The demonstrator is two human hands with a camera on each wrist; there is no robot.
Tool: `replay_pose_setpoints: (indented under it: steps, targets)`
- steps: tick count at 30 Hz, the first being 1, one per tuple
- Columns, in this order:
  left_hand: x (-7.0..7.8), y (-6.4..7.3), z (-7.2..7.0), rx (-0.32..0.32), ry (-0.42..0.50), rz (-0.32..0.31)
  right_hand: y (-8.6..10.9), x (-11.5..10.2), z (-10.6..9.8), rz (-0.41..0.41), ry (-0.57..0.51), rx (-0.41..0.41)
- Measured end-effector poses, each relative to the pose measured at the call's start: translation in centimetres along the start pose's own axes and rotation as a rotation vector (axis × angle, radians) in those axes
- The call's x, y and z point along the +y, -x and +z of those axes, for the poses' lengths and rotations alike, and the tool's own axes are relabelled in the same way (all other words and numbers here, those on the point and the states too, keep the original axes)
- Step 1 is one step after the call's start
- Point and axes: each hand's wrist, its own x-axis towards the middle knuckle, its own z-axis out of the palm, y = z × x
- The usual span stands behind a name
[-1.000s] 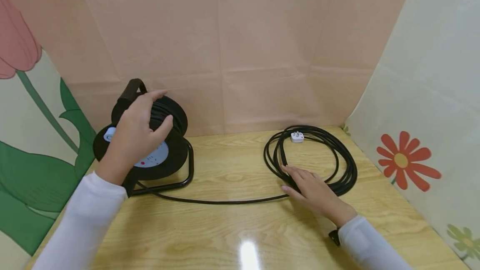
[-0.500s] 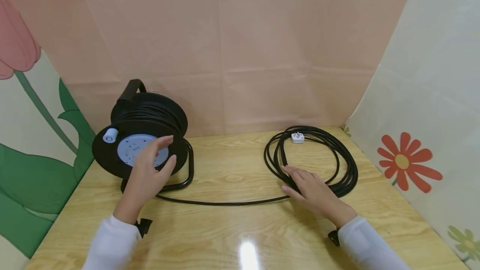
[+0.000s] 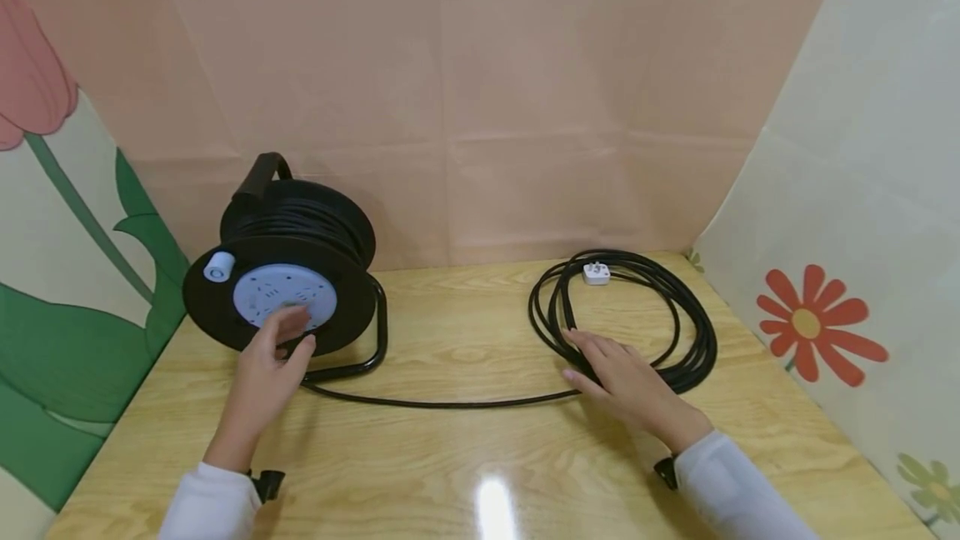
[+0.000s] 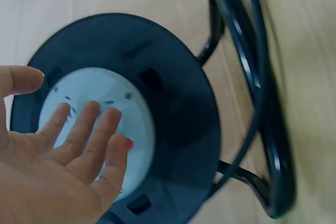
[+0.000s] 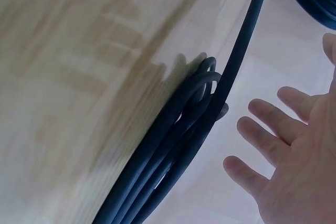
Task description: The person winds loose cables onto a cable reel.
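A black cable reel [image 3: 206,307] stands at the left on the table, with a round pale socket panel [image 3: 279,283] and a white crank knob [image 3: 219,267] on its front. My left hand [image 3: 262,373] hovers before the panel, holding nothing; its loosely spread fingers [image 4: 84,129] overlap the panel in the left wrist view. To the right lies a loose coil of black cable [image 3: 701,340] with a white plug [image 3: 596,273] at its far side. Over the coil's near edge is my right hand [image 3: 626,386], fingers extended; the right wrist view shows a gap between hand [image 5: 299,156] and cable [image 5: 168,150].
One stretch of cable [image 3: 450,404] runs along the wooden table [image 3: 420,473] from reel to coil. The reel's tubular frame [image 3: 382,327] sticks out to its right. A pinkish covered wall [image 3: 510,107] closes the back; flower-printed sheets [image 3: 847,190] flank both sides.
My left hand has moved down from the top of the reel to below and in front of its panel, uncovering the knob and wound cable. The right hand has stayed put.
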Motion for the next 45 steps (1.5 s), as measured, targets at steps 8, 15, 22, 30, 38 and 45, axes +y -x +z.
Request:
replay_pose_setpoints:
  steps: [8,15,22,30,38,45]
  targets:
    - [-2.1,0.3,-1.9,-0.036,-0.083,-0.170,0.1,0.1,0.1,0.005,-0.002,-0.005]
    - [-1.5,-0.3,-3.9,0.136,-0.027,-0.199,0.2,0.1,0.2,0.006,0.000,-0.005]
    - [0.6,-1.9,-4.9,0.541,0.154,-0.073,0.3,0.0,0.1,0.007,0.004,-0.006]
    - [1.8,-4.4,-5.5,0.633,0.093,0.079,0.4,0.1,0.1,0.010,0.002,-0.010]
    - [1.8,-4.9,-5.1,0.656,0.036,0.075,0.2,-0.1,0.2,-0.056,0.029,0.011]
    - [1.7,-5.0,-4.5,0.686,0.112,0.068,-1.6,-2.4,0.8,-0.281,-0.018,-0.007]
